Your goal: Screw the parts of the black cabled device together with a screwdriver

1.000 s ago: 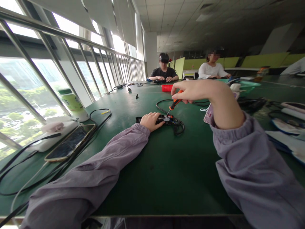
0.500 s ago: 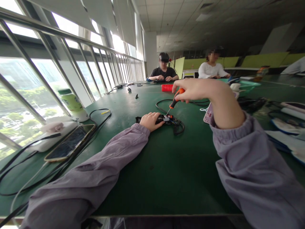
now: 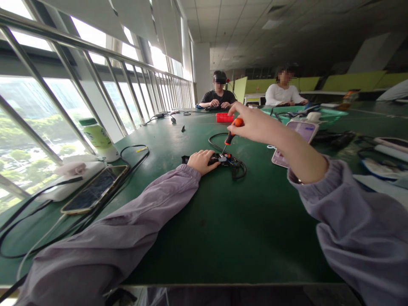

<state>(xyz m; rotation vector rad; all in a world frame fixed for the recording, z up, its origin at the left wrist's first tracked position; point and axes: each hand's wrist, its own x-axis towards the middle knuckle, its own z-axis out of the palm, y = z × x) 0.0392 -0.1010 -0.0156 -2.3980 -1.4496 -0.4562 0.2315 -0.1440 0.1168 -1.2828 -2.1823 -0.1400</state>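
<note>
My left hand (image 3: 202, 162) is closed over a black device (image 3: 226, 160) with wires and small parts exposed at its right end, holding it down on the green table (image 3: 204, 242). Fingers of my right hand (image 3: 247, 122) grip the orange and black handle of a screwdriver (image 3: 229, 137). Its metal shaft slants down to the left, and the tip meets the exposed end of the device, just right of my left thumb. A black cable (image 3: 245, 170) curls around the device's right side. Exactly what the tip touches is too small to tell.
Left lie a phone (image 3: 95, 189), a white box (image 3: 72, 180), cables and a green bottle (image 3: 99, 140). A red basket (image 3: 224, 117) stands beyond the screwdriver. At right are a propped phone (image 3: 301, 132) and a green basket (image 3: 331, 115). Two people sit at the far side.
My right wrist and forearm have swung to the right and lowered, and the screwdriver handle has shifted slightly left. My left hand stays on the device.
</note>
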